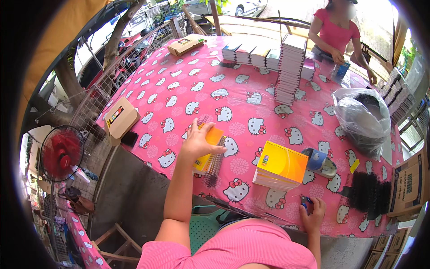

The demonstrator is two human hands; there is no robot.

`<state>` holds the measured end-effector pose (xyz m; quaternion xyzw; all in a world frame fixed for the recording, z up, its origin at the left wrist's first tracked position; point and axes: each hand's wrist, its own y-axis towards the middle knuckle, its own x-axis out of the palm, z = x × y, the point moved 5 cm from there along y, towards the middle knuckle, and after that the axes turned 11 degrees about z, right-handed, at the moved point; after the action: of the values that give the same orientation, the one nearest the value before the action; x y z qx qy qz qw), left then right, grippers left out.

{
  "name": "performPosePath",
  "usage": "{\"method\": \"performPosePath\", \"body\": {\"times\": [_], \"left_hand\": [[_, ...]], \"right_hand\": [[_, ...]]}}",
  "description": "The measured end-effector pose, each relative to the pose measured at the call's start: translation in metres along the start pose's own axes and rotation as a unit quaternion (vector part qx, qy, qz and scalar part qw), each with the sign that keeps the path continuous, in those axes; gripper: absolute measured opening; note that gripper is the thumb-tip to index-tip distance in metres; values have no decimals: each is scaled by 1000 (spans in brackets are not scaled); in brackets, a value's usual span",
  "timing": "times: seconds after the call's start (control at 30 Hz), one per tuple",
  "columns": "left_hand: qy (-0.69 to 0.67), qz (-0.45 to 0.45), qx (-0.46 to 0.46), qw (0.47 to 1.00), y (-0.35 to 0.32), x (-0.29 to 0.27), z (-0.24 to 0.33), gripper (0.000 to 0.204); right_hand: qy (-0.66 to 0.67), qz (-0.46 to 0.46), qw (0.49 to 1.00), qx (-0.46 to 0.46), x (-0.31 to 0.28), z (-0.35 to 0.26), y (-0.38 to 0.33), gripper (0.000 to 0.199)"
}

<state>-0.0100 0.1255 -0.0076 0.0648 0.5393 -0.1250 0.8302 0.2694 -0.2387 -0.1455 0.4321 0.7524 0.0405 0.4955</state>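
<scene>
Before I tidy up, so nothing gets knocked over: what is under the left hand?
Under the left hand are yellow-orange spiral-bound notebooks on the pink tablecloth. The hand covers part of them, and the cloth directly beneath them is hidden.

A table (239, 166) under a pink cat-printed cloth (179, 71) carries a yellow notebook stack (285, 158). Left of that stack lies 1 notebook pile (210, 154); farther left, 1 cardboard box (124, 114). Beyond the stack stand 1 tall notebook tower (290, 67) and several lower piles (259, 57). Right of it rest a clear plastic bag (363, 123) and black coils (368, 193).
</scene>
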Motion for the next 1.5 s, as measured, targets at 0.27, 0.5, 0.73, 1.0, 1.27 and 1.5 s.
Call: {"method": "performPosePath", "body": {"times": [0.27,0.5,0.73,1.0,1.27,1.5], "left_hand": [[-17,30,-40,999,-6,-1,-6,107],[11,41,-35,998,-3,18,-12,105],[75,107,29,991,-8,9,11,76],[-26,102,171,980,15,7,18,40],[-46,117,155,980,16,14,17,45],[-72,122,119,983,16,13,15,47]], "right_hand": [[1,-5,1000,-5,-1,0,1,47],[5,-3,1000,-9,-1,-3,1,47],[-2,-6,1000,-2,-2,-3,2,46],[6,4,1000,-7,0,-2,1,46],[2,3,1000,-6,0,-1,0,47],[0,-8,1000,-3,-1,-3,2,47]]}}
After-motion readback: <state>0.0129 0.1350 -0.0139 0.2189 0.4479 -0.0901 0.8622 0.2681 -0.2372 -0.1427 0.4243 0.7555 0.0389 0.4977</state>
